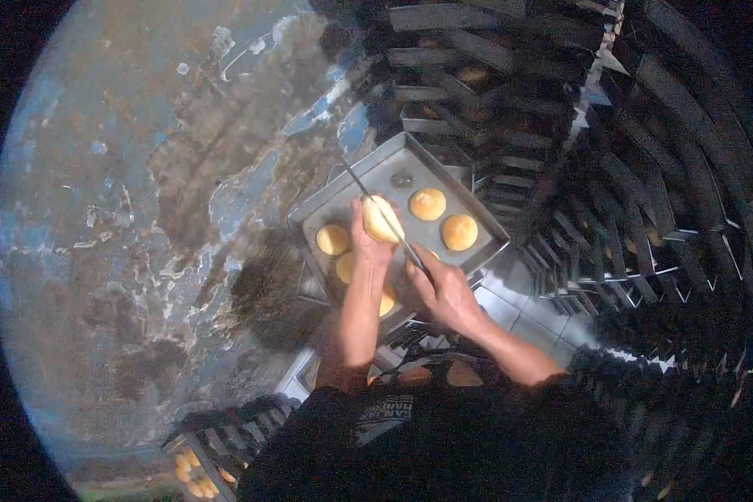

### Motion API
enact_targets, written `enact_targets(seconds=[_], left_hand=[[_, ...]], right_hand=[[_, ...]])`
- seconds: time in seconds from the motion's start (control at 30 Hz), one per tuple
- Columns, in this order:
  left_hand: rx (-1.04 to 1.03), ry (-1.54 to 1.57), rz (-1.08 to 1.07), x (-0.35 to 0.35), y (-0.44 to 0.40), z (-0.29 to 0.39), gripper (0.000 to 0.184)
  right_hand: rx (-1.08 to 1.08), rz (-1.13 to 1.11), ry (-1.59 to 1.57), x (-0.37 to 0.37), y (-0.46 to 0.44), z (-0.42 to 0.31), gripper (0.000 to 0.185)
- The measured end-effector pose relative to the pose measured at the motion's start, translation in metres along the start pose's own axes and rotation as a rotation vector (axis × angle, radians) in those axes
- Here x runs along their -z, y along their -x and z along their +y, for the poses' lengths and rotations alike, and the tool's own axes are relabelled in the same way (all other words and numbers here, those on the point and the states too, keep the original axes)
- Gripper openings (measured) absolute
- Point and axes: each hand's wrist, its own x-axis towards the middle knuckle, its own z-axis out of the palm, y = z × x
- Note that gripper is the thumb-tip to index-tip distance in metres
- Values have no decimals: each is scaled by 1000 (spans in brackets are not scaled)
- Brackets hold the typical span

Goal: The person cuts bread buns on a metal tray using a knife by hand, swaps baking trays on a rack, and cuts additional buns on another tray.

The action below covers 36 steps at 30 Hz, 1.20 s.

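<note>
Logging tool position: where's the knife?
Centre of the head view: the knife, in the right hand, lies across the bun in the left hand, over the tray.

Before me, the tray carries two buns along its far right edge, a dark spot near its far corner, another bun by its left corner, and two partly hidden buns towards its near left edge.

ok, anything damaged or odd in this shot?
Yes: the wall has flaking paint, with bare brown patches and bits of blue. Also, one dark spot on the tray, near its far corner, stands out against the pale metal; can't tell what it is.
</note>
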Motion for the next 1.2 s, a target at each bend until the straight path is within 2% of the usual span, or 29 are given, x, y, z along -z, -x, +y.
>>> enact_targets(seconds=[0.07, 0.17, 0.23, 0.27, 0.33, 0.37, 0.47, 0.6, 0.63, 0.73, 0.8, 0.87, 1.0, 1.1, 1.2], left_hand=[[-50, -71, 182, -7, -4, 3, 50], [-90, -24, 130, 8, -18, 27, 48], [-111, -52, 110, 20, -23, 30, 45], [-109, -51, 118, 24, -20, 23, 45], [-19, -132, 76, 24, -17, 1, 43], [-35, -102, 147, 19, -17, -10, 41], [-8, -27, 99, 25, -33, 4, 41], [-96, -161, -5, 13, -31, 27, 40], [-46, -191, 78, 15, -31, 19, 40], [-32, -150, 60, 26, -36, -23, 40], [-34, -147, 124, 28, -45, -26, 39], [70, -21, 92, 30, -56, -11, 38], [-28, -49, 218, 10, -49, 9, 40], [39, -138, 112, 2, -45, -21, 48], [-2, -111, 199, 4, -57, -35, 52]], right_hand=[[35, 9, 11, -4, -5, 9, 49], [70, -28, 1, -9, 16, 33, 48], [179, 42, 20, -10, 32, 47, 44], [172, 37, 19, -10, 28, 43, 44], [1, 6, -8, -4, 5, 31, 45], [-26, 1, -10, -5, -10, 30, 46], [-57, -58, 1, 4, -20, 25, 46], [17, -67, -12, 5, 5, 45, 45], [-36, -71, -35, 5, 2, 47, 44], [-111, -63, -77, 8, -30, 41, 43], [-44, -47, -70, 2, -53, 52, 43], [33, -14, -42, 2, -48, 60, 44], [-63, -144, 16, 7, -26, 74, 44], [2, -70, -2, 6, -54, 84, 44], [-85, -69, -37, 1, -77, 89, 45]])
